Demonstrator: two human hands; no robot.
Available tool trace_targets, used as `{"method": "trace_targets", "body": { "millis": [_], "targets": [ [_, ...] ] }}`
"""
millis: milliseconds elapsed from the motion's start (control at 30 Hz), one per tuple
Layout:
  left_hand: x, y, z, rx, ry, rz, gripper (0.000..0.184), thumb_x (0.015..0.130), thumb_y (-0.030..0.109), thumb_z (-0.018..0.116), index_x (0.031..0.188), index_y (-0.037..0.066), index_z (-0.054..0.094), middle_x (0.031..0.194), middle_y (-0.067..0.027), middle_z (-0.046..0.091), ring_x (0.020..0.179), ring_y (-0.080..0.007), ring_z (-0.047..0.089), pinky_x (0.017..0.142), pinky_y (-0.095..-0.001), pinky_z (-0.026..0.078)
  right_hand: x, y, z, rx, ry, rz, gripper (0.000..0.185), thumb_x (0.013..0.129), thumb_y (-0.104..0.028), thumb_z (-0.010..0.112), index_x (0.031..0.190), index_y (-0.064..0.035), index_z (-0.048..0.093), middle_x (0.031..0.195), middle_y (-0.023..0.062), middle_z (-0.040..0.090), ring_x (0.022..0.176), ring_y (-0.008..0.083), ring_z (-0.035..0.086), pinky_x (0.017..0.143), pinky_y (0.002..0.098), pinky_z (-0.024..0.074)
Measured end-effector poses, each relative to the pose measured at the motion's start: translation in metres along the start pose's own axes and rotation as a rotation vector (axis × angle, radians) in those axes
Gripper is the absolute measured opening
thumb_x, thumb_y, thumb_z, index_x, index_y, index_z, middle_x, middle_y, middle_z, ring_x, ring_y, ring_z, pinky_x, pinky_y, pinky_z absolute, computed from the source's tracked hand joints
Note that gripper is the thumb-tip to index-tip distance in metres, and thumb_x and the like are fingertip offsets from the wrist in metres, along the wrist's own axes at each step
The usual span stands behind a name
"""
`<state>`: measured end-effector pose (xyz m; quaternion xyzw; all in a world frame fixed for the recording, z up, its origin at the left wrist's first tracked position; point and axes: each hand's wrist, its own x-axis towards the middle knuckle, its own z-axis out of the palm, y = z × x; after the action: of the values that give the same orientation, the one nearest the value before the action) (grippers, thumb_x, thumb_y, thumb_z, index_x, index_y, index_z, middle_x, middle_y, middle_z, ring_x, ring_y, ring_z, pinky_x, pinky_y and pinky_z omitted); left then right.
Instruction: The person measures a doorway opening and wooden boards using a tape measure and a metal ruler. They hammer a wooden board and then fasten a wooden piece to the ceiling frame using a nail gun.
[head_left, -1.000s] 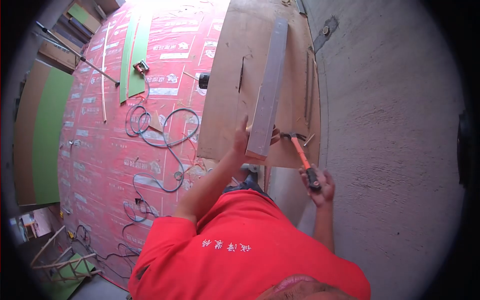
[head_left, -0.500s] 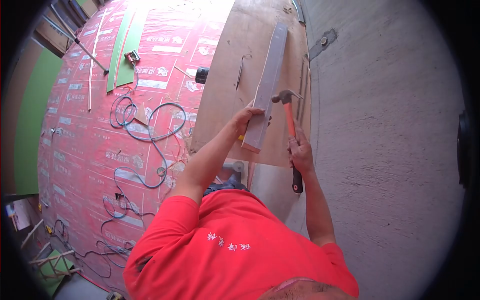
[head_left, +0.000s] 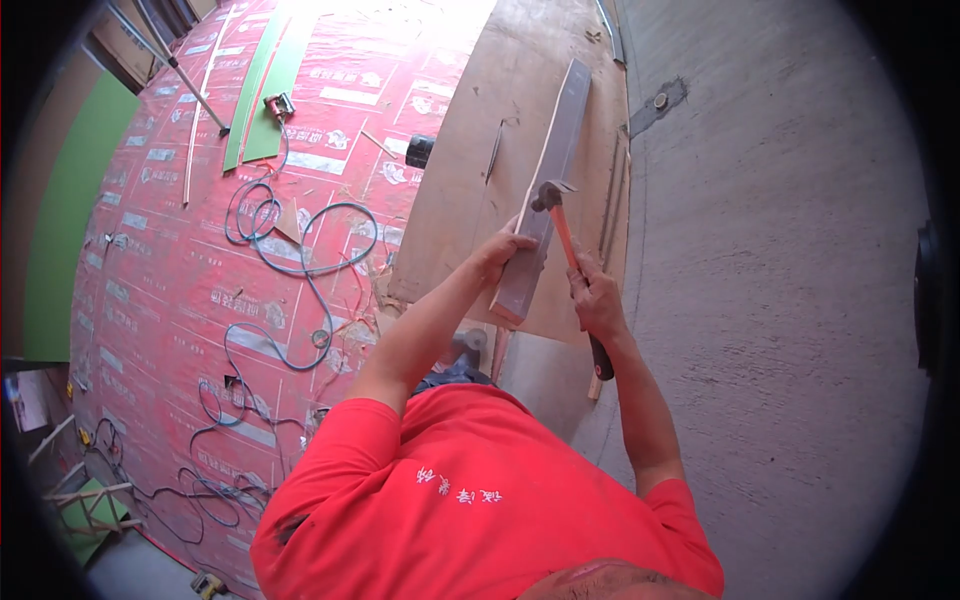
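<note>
Hammer (head_left: 564, 235): was clasped in the right hand (head_left: 598, 300), wrapped round the handle, with its head over the board (head_left: 565, 130); could not tell whether touching. Near the board's closer end, was pinched by the left hand (head_left: 508, 250). Stretched lengthwise over the bench (head_left: 450, 200), beside the wall (head_left: 780, 250).

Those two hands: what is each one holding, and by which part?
The right hand grips a hammer by its handle, partway along. The left hand holds a long grey board by its left edge, towards its near end.
</note>
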<state>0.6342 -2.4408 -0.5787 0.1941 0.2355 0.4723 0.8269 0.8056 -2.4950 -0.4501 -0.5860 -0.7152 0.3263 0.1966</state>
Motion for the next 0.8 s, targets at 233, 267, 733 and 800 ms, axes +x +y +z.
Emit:
{"method": "trace_targets", "body": {
  "millis": [233, 267, 733, 800],
  "targets": [
    [0.003, -0.004, -0.004, 0.063, 0.030, -0.018, 0.062, 0.082, 0.001, 0.054, 0.137, 0.016, 0.028, 0.098, -0.0178, 0.056, 0.080, -0.0292, 0.063, 0.067, -0.0439, 0.056, -0.003, 0.003, -0.002, 0.130, -0.044, 0.075, 0.046, 0.093, -0.013, 0.050, 0.138, -0.0106, 0.042, 0.062, 0.0006, 0.045, 0.047, 0.0075, 0.043, 0.042, 0.0264, 0.0391],
    [0.004, 0.002, -0.002, 0.071, 0.028, -0.013, 0.062, 0.082, 0.001, 0.054, 0.137, 0.016, 0.028, 0.098, -0.0178, 0.056, 0.080, -0.0292, 0.063, 0.067, -0.0439, 0.056, -0.006, 0.002, 0.000, 0.105, 0.009, 0.009, 0.046, 0.093, -0.013, 0.049, 0.139, -0.0101, 0.041, 0.061, -0.0004, 0.044, 0.045, 0.0072, 0.042, 0.040, 0.0258, 0.0388],
    [-0.006, 0.009, 0.011, 0.135, 0.084, -0.068, 0.044, 0.088, 0.014, 0.052, 0.128, 0.011, 0.034, 0.096, -0.0173, 0.057, 0.079, -0.0295, 0.064, 0.068, -0.0443, 0.056, -0.009, 0.014, 0.007, 0.519, -0.056, 0.183, 0.047, 0.094, -0.014, 0.048, 0.141, -0.0158, 0.038, 0.059, -0.0030, 0.043, 0.039, 0.0060, 0.040, 0.031, 0.0232, 0.0358],
    [-0.007, 0.021, 0.007, 0.131, 0.131, -0.158, 0.039, 0.091, 0.022, 0.050, 0.125, 0.010, 0.036, 0.097, -0.0174, 0.058, 0.079, -0.0290, 0.065, 0.067, -0.0431, 0.057, -0.010, 0.019, 0.004, 0.533, -0.013, 0.184, 0.047, 0.094, -0.013, 0.047, 0.140, -0.0190, 0.039, 0.059, -0.0025, 0.044, 0.038, 0.0061, 0.040, 0.031, 0.0234, 0.0368]
  ]
}}
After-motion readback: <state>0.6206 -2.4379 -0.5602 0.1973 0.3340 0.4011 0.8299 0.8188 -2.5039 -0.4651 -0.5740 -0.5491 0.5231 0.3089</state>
